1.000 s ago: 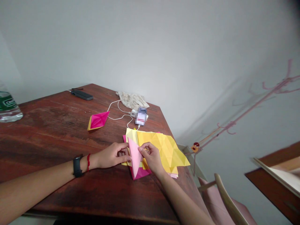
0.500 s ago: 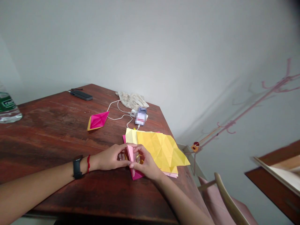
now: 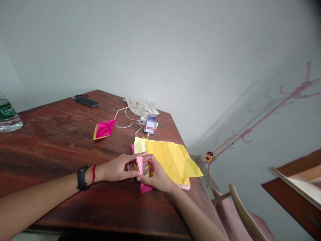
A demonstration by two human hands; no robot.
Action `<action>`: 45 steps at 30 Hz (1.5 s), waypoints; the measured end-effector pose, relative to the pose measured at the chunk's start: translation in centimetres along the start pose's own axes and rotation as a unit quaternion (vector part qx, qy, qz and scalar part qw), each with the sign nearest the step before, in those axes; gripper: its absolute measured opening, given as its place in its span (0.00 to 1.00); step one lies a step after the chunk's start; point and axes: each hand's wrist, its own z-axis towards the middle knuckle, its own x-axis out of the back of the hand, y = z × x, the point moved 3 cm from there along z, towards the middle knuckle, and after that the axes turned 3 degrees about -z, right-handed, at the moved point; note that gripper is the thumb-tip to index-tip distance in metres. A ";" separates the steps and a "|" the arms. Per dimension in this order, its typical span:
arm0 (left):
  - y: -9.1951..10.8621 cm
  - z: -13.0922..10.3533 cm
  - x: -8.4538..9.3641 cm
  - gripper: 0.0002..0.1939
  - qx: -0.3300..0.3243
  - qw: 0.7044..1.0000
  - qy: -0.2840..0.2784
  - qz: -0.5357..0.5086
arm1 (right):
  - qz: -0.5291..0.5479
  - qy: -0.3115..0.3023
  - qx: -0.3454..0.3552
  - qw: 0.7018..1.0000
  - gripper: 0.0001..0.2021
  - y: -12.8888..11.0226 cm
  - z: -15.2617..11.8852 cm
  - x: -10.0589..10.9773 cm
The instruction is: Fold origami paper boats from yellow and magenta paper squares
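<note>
A narrow piece of folded pink paper (image 3: 140,165) stands upright between my two hands, above the stack of sheets. My left hand (image 3: 122,168) grips it from the left, thumb low and fingers partly behind it. On the other side my right hand (image 3: 156,174) pinches it, with the index finger near its top and the thumb near its lower end. Creased yellow paper (image 3: 173,160) lies just right of my hands. Under them, a magenta sheet (image 3: 146,188) shows at the front. A magenta and yellow folded paper shape (image 3: 105,130) rests farther left on the table.
Beyond the papers are a phone (image 3: 150,124) with white cables and a crumpled cloth (image 3: 140,107). A dark power bank (image 3: 87,101) and a water bottle (image 3: 10,115) stand to the left. The wooden table (image 3: 62,144) ends near a chair (image 3: 240,211) and pink coat rack (image 3: 273,108).
The pink paper has turned slightly, so more of its flat face shows. My right thumb has shifted a little left along its lower part. Both hands keep hold.
</note>
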 end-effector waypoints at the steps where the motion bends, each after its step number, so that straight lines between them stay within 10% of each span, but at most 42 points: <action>1: 0.0 0.0 0.0 0.36 0.002 1.000 0.000 0.001 | 0.000 -0.002 0.002 1.000 0.27 -0.1 0.0 0.0; 20: -0.8 0.3 0.4 0.29 -0.017 0.993 0.113 0.038 | 0.031 0.087 0.011 0.996 0.21 -1.4 -0.1 1.0; 29: -0.9 0.2 0.2 0.26 -0.040 0.995 0.084 0.030 | 0.129 0.163 -0.079 0.975 0.17 0.4 0.4 1.5; 45: -1.2 0.6 0.1 0.14 0.054 0.965 0.015 -0.257 | 0.053 0.143 0.038 0.988 0.10 -0.6 0.5 1.7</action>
